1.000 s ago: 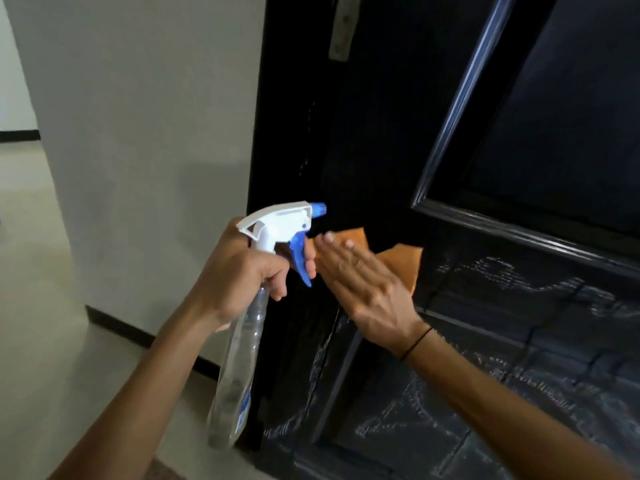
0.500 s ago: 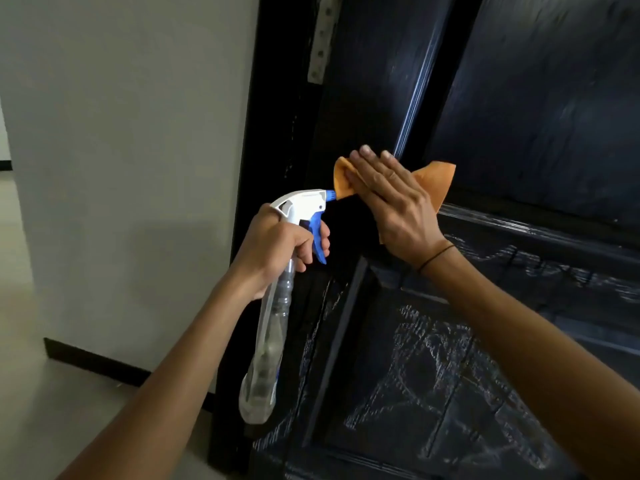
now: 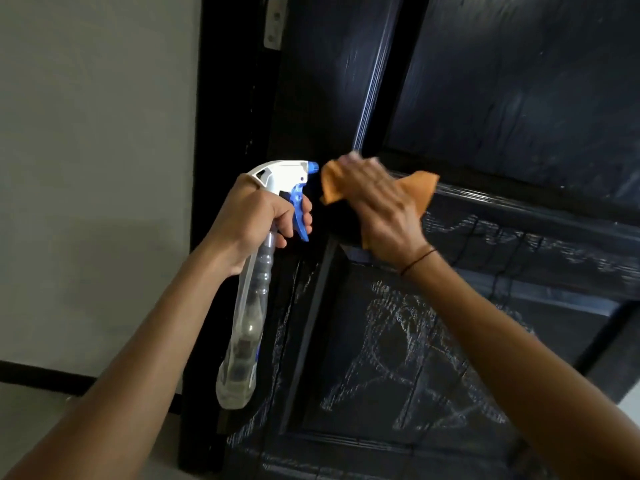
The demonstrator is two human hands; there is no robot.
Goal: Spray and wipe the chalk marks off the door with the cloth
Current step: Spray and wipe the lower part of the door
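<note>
A black panelled door (image 3: 502,98) fills the right side. White chalk marks (image 3: 408,348) cover its lower panel and the rail to the right. My right hand (image 3: 381,209) presses an orange cloth (image 3: 420,188) flat against the door at the rail above the lower panel; its fingers are blurred. My left hand (image 3: 256,220) grips the neck of a clear spray bottle (image 3: 246,334) with a white head and blue trigger. Its blue nozzle points at the cloth, a short way to its left.
A metal hinge (image 3: 273,26) sits on the black door frame at top. A pale wall (image 3: 97,168) with a dark skirting strip (image 3: 45,375) runs along the left, above a light floor.
My right hand and the cloth have slid up the door from beside the bottle's trigger to the rail, and now blur mid-stroke. The view has shifted, showing more of the lower chalk drawing.
</note>
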